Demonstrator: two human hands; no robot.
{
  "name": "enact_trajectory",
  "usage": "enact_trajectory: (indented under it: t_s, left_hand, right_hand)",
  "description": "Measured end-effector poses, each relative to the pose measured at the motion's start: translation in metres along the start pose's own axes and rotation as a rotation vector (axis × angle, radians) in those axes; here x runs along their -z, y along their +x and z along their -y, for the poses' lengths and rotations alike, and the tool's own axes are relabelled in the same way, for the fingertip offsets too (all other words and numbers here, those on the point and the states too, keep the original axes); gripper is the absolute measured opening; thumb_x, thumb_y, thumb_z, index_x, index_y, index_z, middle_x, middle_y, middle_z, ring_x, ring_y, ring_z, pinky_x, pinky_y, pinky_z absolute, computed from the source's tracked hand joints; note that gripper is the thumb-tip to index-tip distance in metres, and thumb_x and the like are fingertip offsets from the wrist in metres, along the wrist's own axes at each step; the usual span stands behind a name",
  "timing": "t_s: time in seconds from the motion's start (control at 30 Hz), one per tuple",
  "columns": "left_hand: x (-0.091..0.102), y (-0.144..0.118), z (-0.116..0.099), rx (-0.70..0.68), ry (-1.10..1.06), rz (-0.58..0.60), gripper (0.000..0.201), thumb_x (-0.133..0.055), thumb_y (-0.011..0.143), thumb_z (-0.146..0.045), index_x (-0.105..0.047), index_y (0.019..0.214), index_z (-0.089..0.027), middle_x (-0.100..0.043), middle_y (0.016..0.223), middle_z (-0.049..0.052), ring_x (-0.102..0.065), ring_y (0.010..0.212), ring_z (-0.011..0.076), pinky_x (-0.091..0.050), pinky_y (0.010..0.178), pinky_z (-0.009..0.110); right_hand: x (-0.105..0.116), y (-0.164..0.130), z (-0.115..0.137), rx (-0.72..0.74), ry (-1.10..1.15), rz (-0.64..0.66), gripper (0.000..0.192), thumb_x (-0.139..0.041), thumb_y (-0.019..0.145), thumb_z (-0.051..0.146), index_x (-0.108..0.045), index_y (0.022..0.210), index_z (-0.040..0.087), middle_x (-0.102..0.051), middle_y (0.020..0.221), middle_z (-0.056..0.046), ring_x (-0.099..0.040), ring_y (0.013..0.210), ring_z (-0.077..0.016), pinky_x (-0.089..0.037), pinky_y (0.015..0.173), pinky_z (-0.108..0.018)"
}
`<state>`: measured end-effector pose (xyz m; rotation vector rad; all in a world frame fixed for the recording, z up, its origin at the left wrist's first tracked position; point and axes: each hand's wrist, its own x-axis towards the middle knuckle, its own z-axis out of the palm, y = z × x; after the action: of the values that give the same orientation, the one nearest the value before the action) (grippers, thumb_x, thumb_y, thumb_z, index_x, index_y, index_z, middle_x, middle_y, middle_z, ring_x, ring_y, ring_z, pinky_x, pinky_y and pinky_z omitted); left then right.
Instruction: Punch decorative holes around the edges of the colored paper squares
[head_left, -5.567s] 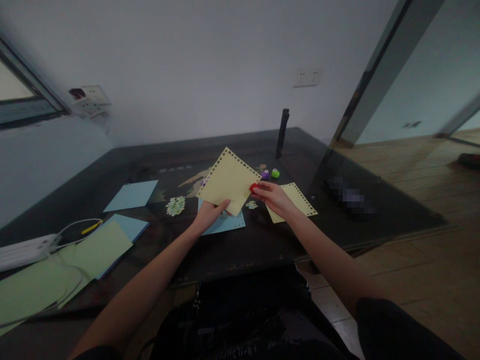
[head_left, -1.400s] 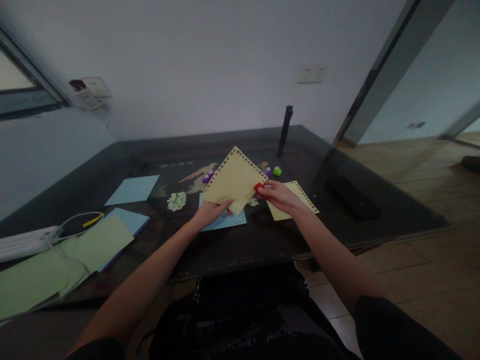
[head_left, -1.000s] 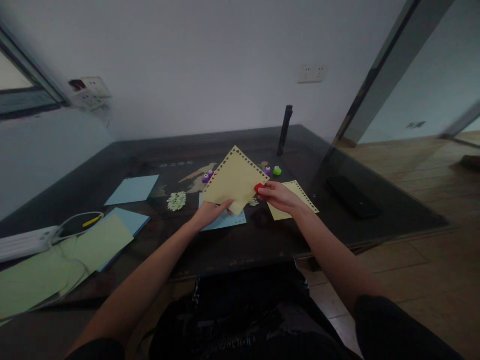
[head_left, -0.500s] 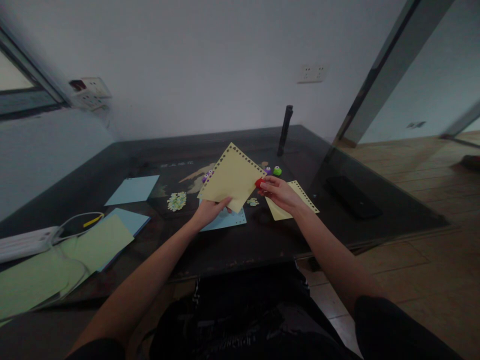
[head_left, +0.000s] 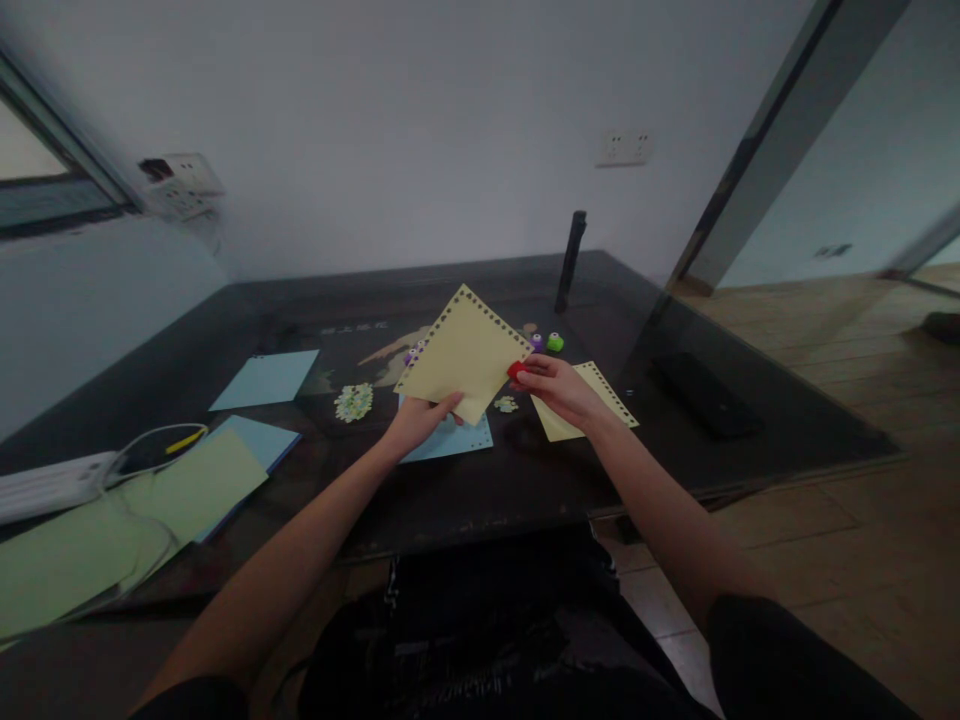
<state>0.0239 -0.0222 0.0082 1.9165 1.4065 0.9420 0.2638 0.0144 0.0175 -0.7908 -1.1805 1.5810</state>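
My left hand (head_left: 420, 424) grips the lower corner of a yellow sheet of paper (head_left: 466, 350), thumb on top. Two upper edges of this sheet carry rows of small punched holes. At its right edge, my right hand (head_left: 559, 387) is closed around a small red craft punch (head_left: 517, 371), which touches the paper. Fingers partly cover the punch. Below the held sheet lies a blue sheet with holes (head_left: 450, 443), and a second yellow sheet with punched edges (head_left: 556, 422) rests under my right wrist.
Small paper cutouts form a large pile (head_left: 353, 402) and a smaller one (head_left: 506, 404). Behind are purple punches (head_left: 535, 343) and a green punch (head_left: 555, 342). Blue paper (head_left: 266, 380), green paper (head_left: 202, 485) and a white power strip (head_left: 56, 487) lie left; a black object (head_left: 705, 395) right.
The red craft punch has shifted slightly down and left along the sheet's right edge with my right hand. My left hand and the yellow sheet stay nearly still.
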Motion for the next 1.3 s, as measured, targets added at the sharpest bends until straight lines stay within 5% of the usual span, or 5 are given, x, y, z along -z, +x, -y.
enact_trajectory:
  t_s: [0.3,1.3]
  left_hand:
    - [-0.0008,-0.0017,-0.0034,0.04,-0.034,-0.004,0.037,-0.05,0.083,-0.042,-0.067,0.063,-0.015,-0.069,0.06,0.006,-0.055,0.057,0.0139,-0.047,0.064,0.025]
    - [-0.0004,-0.0031,-0.0041,0.022,-0.06,0.07,0.039,-0.05,0.084,-0.039,-0.066,0.061,-0.013,-0.067,0.062,0.006,-0.054,0.058,0.0122,-0.045,0.061,0.023]
  right_hand:
    - [-0.0029,-0.0032,0.0014,-0.008,0.016,0.052,0.03,-0.081,0.059,0.025,-0.059,0.078,0.018,-0.064,0.086,-0.002,-0.065,0.081,-0.0167,-0.05,0.088,-0.037]
    - [0.0039,0.0005,-0.0025,-0.025,0.004,0.081,0.034,-0.081,0.058,0.024,-0.059,0.082,0.017,-0.066,0.078,-0.002,-0.066,0.071,-0.0153,-0.053,0.084,-0.035]
